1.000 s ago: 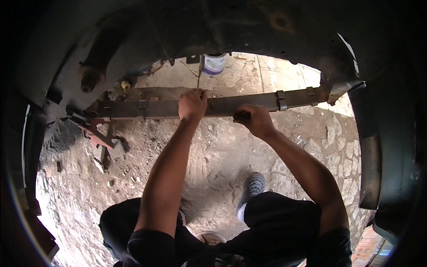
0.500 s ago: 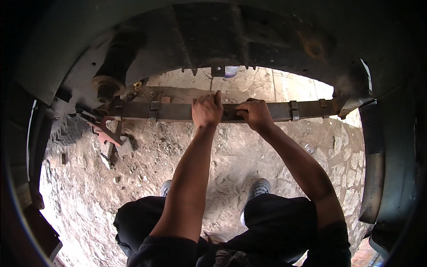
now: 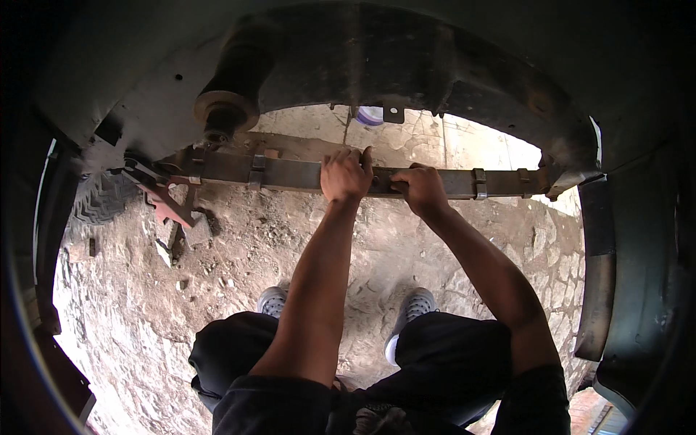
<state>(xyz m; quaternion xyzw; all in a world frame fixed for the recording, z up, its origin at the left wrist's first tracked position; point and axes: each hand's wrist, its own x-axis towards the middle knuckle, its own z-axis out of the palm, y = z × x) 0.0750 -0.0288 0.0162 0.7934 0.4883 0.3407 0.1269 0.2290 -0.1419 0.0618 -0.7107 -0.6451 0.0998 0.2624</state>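
Observation:
A long brown leaf spring runs across the view beneath a dark vehicle body, with metal clips wrapped around it. My left hand is closed over the spring just left of its middle, thumb pointing up and away. Just to the right, my right hand also grips the spring, its fingers curled over the top edge. A short stretch of bare metal shows between the two hands. The undersides of both grips are hidden.
A dark cylindrical part hangs down at the upper left. Below it stand a reddish metal support and a treaded tyre. Dark body panels rise on both sides. A purple-and-white container lies beyond the spring.
The view has shifted, so the hanging cylinder and bracket appear farther right. My left hand sits slightly nearer the right one in the picture; both still hold the leaf spring.

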